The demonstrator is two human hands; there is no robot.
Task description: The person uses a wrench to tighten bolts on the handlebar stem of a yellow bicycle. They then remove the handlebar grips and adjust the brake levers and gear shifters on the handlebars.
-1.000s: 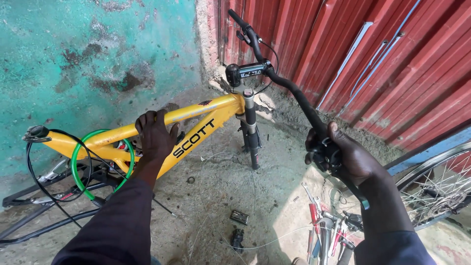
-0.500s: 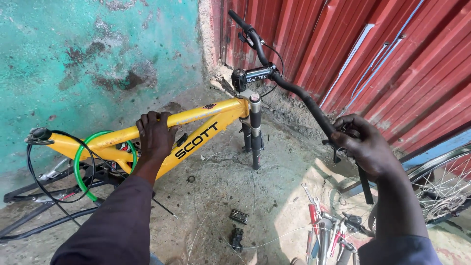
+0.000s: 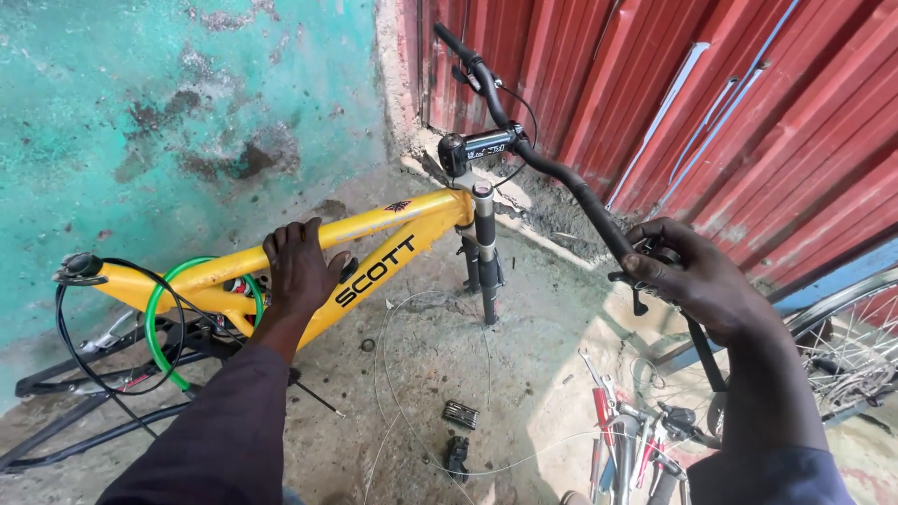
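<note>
A yellow bicycle frame [image 3: 393, 220] without wheels stands on the concrete floor, its black fork legs [image 3: 485, 271] resting on the ground. My left hand [image 3: 297, 266] lies on the frame's top tube, fingers wrapped over it. My right hand [image 3: 697, 276] grips the near end of the black handlebar [image 3: 552, 168], around the brake lever area. The handlebar's far grip points up toward the red wall. Black cables and a green cable loop [image 3: 164, 318] hang at the frame's rear, near the seat tube end [image 3: 79, 266].
A teal wall [image 3: 168, 112] stands left, red corrugated metal [image 3: 730, 103] right. A spoked wheel [image 3: 847, 346] sits at the right edge. Pliers and tools with red handles [image 3: 617, 425] lie bottom right. Two small black parts [image 3: 458, 416] and loose wire lie on the floor.
My right hand has shifted along the handlebar grip and turned the bar slightly; the frame sits a little more upright. My left hand stays on the top tube.
</note>
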